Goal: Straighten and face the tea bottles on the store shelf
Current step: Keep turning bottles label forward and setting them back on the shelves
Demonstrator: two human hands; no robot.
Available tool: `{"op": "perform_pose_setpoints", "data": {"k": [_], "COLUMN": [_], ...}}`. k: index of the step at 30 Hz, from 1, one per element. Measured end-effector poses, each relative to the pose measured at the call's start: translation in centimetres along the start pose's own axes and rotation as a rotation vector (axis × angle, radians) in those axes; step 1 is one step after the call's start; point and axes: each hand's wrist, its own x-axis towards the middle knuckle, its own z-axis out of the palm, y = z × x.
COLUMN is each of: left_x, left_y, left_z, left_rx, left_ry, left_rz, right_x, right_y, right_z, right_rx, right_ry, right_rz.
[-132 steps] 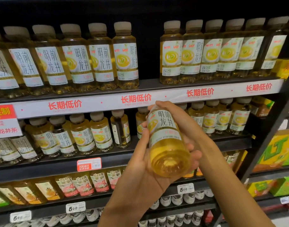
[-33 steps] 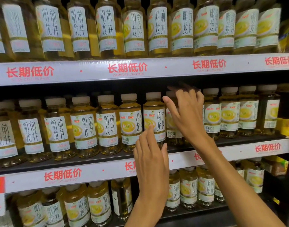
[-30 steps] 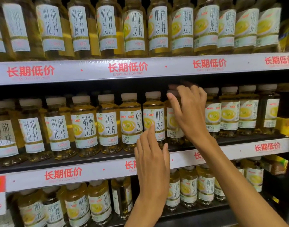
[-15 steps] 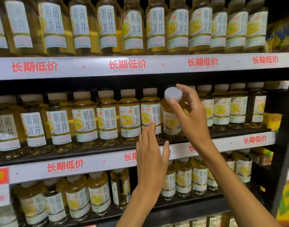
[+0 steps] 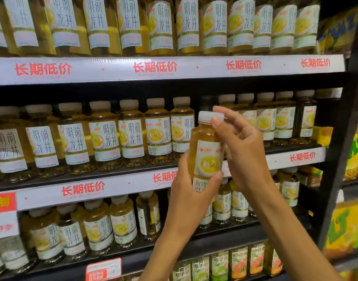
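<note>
The person holds one tea bottle (image 5: 207, 151) upright in front of the middle shelf (image 5: 117, 190), off its surface. The left hand (image 5: 191, 194) wraps the lower body, thumb curled across the label. The right hand (image 5: 242, 149) grips the neck, fingers (image 5: 216, 120) clamped around the white cap (image 5: 209, 116). Rows of bottles (image 5: 131, 134) stand on the shelf behind, with a gap behind the held one.

Held tea bottle (image 5: 207, 151): amber-yellow liquid, white cap, white label with a yellow tea-cup picture and small red logos. Shelved bottles (image 5: 131, 134): same amber, white labels, black characters. Shelf (image 5: 214, 88) was black; its edge strips (image 5: 113, 68) white with red characters. Cartons (image 5: 354, 153) at right: yellow and green.
</note>
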Motion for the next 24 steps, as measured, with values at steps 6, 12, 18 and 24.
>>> {"op": "perform_pose_setpoints", "data": {"k": [6,12,18,24], "left_x": [-1.8,-3.6,-5.3,-7.7], "left_y": [-0.1,-0.7,-2.6,-5.0], "left_z": [-0.3,1.3,4.0,6.4], "left_rx": [-0.178,-0.434,-0.433,-0.418], "left_ry": [-0.079,-0.19,-0.056,0.123], "left_rz": [-0.133,-0.442,-0.613,-0.724], "right_x": [-0.9,-0.6,-1.4,-3.3], "right_y": [0.7,1.7,3.6,5.5], "right_z": [-1.1,-3.1,-6.0,-8.7], "right_rx": [0.058,0.291,0.142,0.242], "right_ry": [-0.042,-0.292,-0.281,-0.247], "right_rz": [0.104,0.413,0.418,0.553]}}
